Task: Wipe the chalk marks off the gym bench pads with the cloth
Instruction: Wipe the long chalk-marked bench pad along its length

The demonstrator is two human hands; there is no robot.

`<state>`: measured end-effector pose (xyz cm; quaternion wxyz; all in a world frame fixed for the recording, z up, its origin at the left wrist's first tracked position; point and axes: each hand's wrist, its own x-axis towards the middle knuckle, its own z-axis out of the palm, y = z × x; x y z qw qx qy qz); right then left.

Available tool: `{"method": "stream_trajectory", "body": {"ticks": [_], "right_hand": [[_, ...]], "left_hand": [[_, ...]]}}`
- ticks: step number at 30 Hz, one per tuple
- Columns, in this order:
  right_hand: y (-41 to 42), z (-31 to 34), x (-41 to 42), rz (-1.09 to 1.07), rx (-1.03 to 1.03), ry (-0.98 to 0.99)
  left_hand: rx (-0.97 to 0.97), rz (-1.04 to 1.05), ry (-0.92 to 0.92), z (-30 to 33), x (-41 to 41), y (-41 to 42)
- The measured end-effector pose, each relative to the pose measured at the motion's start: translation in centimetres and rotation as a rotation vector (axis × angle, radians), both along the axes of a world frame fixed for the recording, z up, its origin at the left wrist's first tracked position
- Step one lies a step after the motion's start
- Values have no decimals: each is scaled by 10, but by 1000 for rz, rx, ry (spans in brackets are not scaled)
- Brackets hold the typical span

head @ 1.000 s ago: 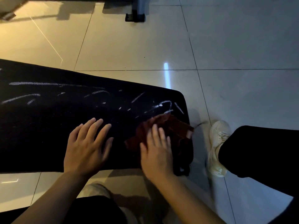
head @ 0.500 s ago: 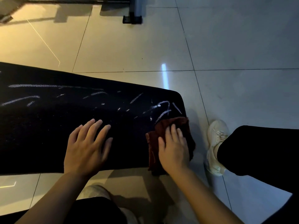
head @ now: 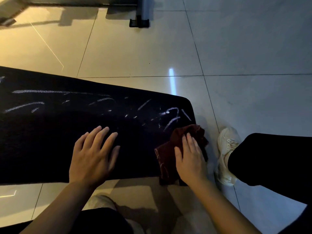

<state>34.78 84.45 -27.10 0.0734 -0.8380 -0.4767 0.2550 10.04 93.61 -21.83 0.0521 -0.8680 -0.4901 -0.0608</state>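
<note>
The black bench pad (head: 50, 141) runs across the middle of the frame from the left edge to a rounded end at centre right, and white chalk marks (head: 171, 121) streak its far half, thickest near that right end. The left hand (head: 92, 157) lies flat on the pad at lower centre, fingers straight and slightly spread, holding nothing, just bracing. The right hand (head: 190, 157) presses down on the dark red cloth (head: 166, 159) at the pad's near right corner, fingers laid fairly straight over the bunched fabric; part of the cloth hangs off the near edge. The nearest scribbles sit just above the cloth, untouched. To my eye, the stroke wants to go up the frame and leftward through those marks with firm flat pressure. A fresh fold of cloth may help, since chalk already shows on its edge. A pale shoe (head: 226, 156) stands on the tiled floor (head: 135, 53) beside the pad's end
</note>
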Motion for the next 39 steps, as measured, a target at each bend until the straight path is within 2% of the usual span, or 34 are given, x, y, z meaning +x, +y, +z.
{"method": "stream_trajectory", "body": {"ticks": [4, 7, 11, 15, 19, 23, 25, 31, 34, 39], "right_hand": [[7, 8, -31, 86, 61, 3], [6, 17, -59, 210, 100, 82], [9, 26, -58, 246, 66, 187], [13, 25, -41, 195, 8, 229], [8, 14, -6, -7, -35, 173], [0, 16, 17, -26, 3, 192], [-2, 18, 25, 7, 48, 173], [31, 20, 48, 95, 53, -30], [41, 21, 56, 65, 18, -75], [36, 53, 52, -51, 234, -81]], "left_hand": [[-13, 4, 6, 1, 0, -1], [-39, 8, 16, 2, 0, -1], [-59, -33, 51, 1, -2, 0], [-48, -114, 19, 2, 4, -7], [-38, -135, -65, 1, 49, -33], [-165, -4, -42, -19, 92, -65], [-191, 52, -124, -23, 101, -67], [-271, 205, -230, -15, 98, -61], [-296, 246, -211, 0, 94, -60], [-299, 310, -400, 42, 75, -42]]}}
